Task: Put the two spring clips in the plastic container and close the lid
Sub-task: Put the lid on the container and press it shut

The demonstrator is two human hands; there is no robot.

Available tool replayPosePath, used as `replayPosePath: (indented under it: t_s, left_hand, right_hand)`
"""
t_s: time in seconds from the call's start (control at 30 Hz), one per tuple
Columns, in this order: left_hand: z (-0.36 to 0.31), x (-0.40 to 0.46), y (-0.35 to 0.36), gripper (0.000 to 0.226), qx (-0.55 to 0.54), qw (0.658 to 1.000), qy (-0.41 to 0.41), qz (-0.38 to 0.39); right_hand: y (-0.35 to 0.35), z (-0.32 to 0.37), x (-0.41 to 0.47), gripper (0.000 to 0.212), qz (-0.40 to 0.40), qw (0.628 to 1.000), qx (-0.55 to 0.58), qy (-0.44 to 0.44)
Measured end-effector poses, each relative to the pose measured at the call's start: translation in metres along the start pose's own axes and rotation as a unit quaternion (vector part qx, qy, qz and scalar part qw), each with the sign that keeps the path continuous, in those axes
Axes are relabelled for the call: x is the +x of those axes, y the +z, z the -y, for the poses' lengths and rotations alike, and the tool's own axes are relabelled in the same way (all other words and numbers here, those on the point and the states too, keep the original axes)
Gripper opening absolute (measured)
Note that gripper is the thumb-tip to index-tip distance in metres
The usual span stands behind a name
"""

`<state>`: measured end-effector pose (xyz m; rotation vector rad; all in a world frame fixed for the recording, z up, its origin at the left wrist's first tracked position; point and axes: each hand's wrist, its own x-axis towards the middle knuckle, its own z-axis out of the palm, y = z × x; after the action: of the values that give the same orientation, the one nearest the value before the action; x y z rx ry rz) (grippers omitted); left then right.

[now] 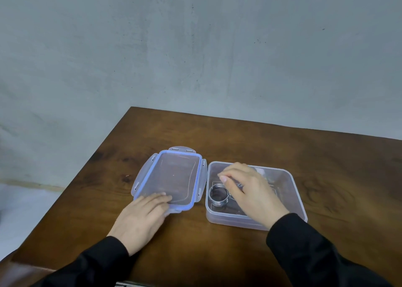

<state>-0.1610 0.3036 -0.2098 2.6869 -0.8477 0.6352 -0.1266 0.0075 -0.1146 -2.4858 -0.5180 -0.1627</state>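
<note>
Fingers (pixel 226 175) over container (pixel 282 173), lid (pixel 174 173) beside.

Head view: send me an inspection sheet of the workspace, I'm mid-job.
Surface: brown wooden table, bare around the work.
Job's things: clear plastic container open; one coiled spring clip inside; a second not clearly seen, hidden by the hand. Lid lies flat left of the container, off it.
Clutter: nothing seen.
Grippers: left hand rests on the lid's near edge; right hand reaches into the container, fingers pinched.
Cables: nothing seen.
Surroundings: grey concrete wall behind.
</note>
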Motion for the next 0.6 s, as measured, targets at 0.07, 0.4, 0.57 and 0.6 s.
replayPosePath:
  t_s: [0.07,0.4,0.57,0.6]
  left_hand:
    - [0.005,0.011,-0.010,0.026,0.002,0.997,-0.008,-0.074]
    - [-0.021,0.101,-0.116,0.015,-0.211,0.892,-0.174,-0.361]
    - [-0.082,0.163,-0.131,0.013,-0.403,0.815,-0.210,-0.359]
    - [-0.088,0.168,-0.129,0.010,-0.434,0.797,-0.232,-0.351]
  right_hand:
    - [-0.003,0.001,0.000,0.022,-0.027,1.000,0.016,0.004]
    - [-0.044,-0.007,0.002,0.042,-0.167,0.963,0.171,0.127]
    - [-0.086,-0.028,-0.006,0.050,-0.144,0.939,0.271,0.156]
    - [-0.089,-0.030,-0.007,0.039,-0.148,0.932,0.290,0.159]
